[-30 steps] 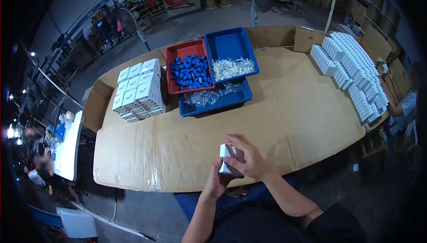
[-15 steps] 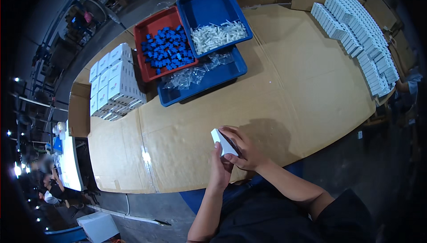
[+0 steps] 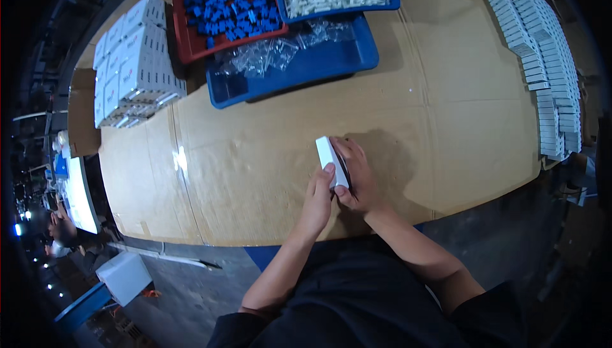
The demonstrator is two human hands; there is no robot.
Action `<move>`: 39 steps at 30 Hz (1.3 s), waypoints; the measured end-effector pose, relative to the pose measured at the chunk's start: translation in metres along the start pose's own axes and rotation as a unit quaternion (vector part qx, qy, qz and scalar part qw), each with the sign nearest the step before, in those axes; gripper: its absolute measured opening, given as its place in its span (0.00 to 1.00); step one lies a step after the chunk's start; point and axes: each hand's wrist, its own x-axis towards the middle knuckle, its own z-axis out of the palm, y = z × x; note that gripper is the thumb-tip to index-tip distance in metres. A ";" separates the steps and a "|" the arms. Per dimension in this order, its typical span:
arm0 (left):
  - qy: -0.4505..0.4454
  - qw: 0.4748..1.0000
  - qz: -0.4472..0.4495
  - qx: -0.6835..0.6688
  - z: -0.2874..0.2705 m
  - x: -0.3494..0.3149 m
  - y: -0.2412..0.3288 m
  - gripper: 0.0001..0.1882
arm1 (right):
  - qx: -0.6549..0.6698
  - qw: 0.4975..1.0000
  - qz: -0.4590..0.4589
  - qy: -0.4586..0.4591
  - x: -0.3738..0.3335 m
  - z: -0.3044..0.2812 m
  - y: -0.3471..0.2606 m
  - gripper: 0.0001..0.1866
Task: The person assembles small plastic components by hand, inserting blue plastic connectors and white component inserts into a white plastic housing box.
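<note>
On my feed I had L hand (image 3: 315, 206) & R hand (image 3: 360, 182) fingers round the box (image 3: 327, 152), over the surface (image 3: 478, 137) nr its front edge; nearer blue tray (image 3: 338, 60) sat beyond, box stack (image 3: 131, 61) off L.

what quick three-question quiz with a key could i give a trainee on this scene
1. True or false: the left hand and the right hand both touch the white box.
2. The small blue parts lie in a tray of which colour: a) yellow, b) red, c) green?
3. Which tray is nearest the hands, and what lies in it?

Key:
1. True.
2. b, the red tray.
3. The lower blue tray; clear plastic pieces lie in it.
</note>
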 end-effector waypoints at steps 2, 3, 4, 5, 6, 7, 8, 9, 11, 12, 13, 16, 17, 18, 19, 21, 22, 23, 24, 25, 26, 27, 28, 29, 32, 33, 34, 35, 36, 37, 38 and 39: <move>-0.007 1.000 -0.009 -0.015 0.006 0.001 0.013 0.29 | 0.003 1.000 0.004 0.002 0.003 0.001 0.001 0.49; -0.019 1.000 -0.008 -0.023 0.009 -0.001 0.019 0.28 | 0.005 1.000 -0.001 0.013 0.003 0.001 0.000 0.49; -0.017 1.000 -0.004 -0.003 0.012 -0.005 0.023 0.31 | 0.028 0.999 0.010 0.020 0.001 0.003 0.000 0.49; -0.016 1.000 -0.006 -0.006 0.012 -0.006 0.023 0.31 | 0.027 0.999 0.011 0.016 0.001 0.004 0.000 0.49; -0.021 1.000 -0.005 -0.012 0.012 -0.005 0.023 0.30 | 0.042 0.999 0.011 0.026 0.003 0.006 0.000 0.50; -0.028 0.999 -0.003 -0.018 0.012 -0.004 0.023 0.30 | 0.056 0.998 0.010 0.036 0.004 0.006 0.001 0.50; -0.029 0.999 -0.001 -0.022 0.011 -0.002 0.021 0.30 | 0.046 0.998 -0.002 0.035 0.002 0.008 0.005 0.50; -0.041 0.999 0.020 -0.017 0.009 0.000 0.018 0.31 | 0.043 0.999 -0.004 0.032 0.004 0.007 0.005 0.50; -0.053 0.998 0.043 -0.016 0.007 0.001 0.009 0.31 | 0.050 0.998 -0.001 0.031 0.004 0.005 0.000 0.50; -0.054 0.997 0.058 -0.015 0.006 0.001 0.006 0.31 | 0.038 0.999 0.001 0.033 0.002 0.005 -0.001 0.48; -0.055 0.996 0.074 -0.012 0.005 0.001 0.002 0.31 | 0.035 0.999 -0.003 0.031 0.001 0.005 -0.002 0.48; -0.032 0.988 0.148 0.019 -0.002 0.002 -0.017 0.30 | -0.001 1.000 -0.018 0.011 0.000 0.003 -0.003 0.47; -0.034 0.987 0.153 0.017 -0.007 0.004 -0.025 0.30 | -0.018 1.000 -0.022 -0.005 0.000 0.004 -0.004 0.47; -0.037 0.983 0.182 -0.006 -0.011 0.007 -0.033 0.30 | -0.035 0.999 -0.026 -0.020 0.000 0.005 -0.006 0.47; -0.041 0.976 0.210 -0.029 -0.011 0.007 -0.033 0.31 | -0.038 0.999 -0.030 -0.019 0.000 0.006 -0.006 0.47; -0.028 0.975 0.217 -0.035 -0.011 0.009 -0.032 0.30 | -0.059 0.998 -0.032 -0.013 0.001 0.008 -0.008 0.48; -0.027 0.977 0.208 -0.044 -0.012 0.008 -0.029 0.30 | -0.060 0.997 -0.037 -0.007 0.000 0.009 -0.010 0.46; -0.026 0.978 0.199 -0.052 -0.013 0.008 -0.026 0.29 | -0.057 0.998 -0.041 -0.007 0.001 0.009 -0.011 0.46; -0.031 0.978 0.198 -0.061 -0.020 0.018 -0.034 0.27 | -0.051 0.997 -0.050 0.003 0.004 0.009 -0.012 0.45; -0.037 0.978 0.193 -0.067 -0.020 0.019 -0.034 0.27 | -0.045 0.997 -0.056 0.014 0.004 0.011 -0.012 0.44; -0.038 0.980 0.182 -0.075 -0.021 0.020 -0.033 0.27 | -0.025 0.998 -0.055 0.021 0.004 0.012 -0.014 0.42; -0.038 0.981 0.172 -0.083 -0.021 0.021 -0.033 0.27 | -0.037 0.997 -0.060 0.022 0.004 0.009 -0.013 0.41; -0.066 0.980 0.161 -0.101 -0.021 0.025 -0.029 0.27 | -0.039 0.997 -0.066 0.024 0.005 0.007 -0.012 0.41; -0.079 0.979 0.151 -0.116 -0.021 0.023 -0.028 0.27 | -0.042 0.996 -0.073 0.027 0.004 0.007 -0.010 0.41; -0.094 0.979 0.131 -0.122 -0.023 0.016 -0.023 0.27 | -0.046 0.995 -0.080 0.035 -0.003 0.008 -0.012 0.40; -0.102 0.979 0.124 -0.128 -0.023 0.016 -0.021 0.26 | -0.047 0.994 -0.087 0.040 -0.004 0.009 -0.011 0.40; -0.110 0.978 0.116 -0.135 -0.024 0.015 -0.020 0.26 | -0.031 0.994 -0.094 0.039 -0.004 0.009 -0.013 0.39; -0.115 0.977 0.120 -0.132 -0.026 0.012 -0.021 0.26 | -0.016 0.994 -0.100 0.036 -0.004 0.008 -0.015 0.39; -0.098 0.983 0.117 -0.105 -0.031 0.004 -0.025 0.25 | -0.030 0.994 -0.103 0.035 -0.012 0.008 -0.019 0.39; -0.083 0.987 0.115 -0.077 -0.034 -0.001 -0.028 0.25 | -0.046 0.993 -0.107 0.036 -0.019 0.007 -0.029 0.39; -0.078 0.988 0.104 -0.088 -0.023 -0.022 -0.021 0.25 | -0.024 0.996 -0.085 0.030 -0.027 0.002 -0.037 0.40; -0.083 0.987 0.104 -0.086 -0.018 -0.038 -0.018 0.25 | -0.028 0.995 -0.086 0.033 -0.039 0.003 -0.041 0.40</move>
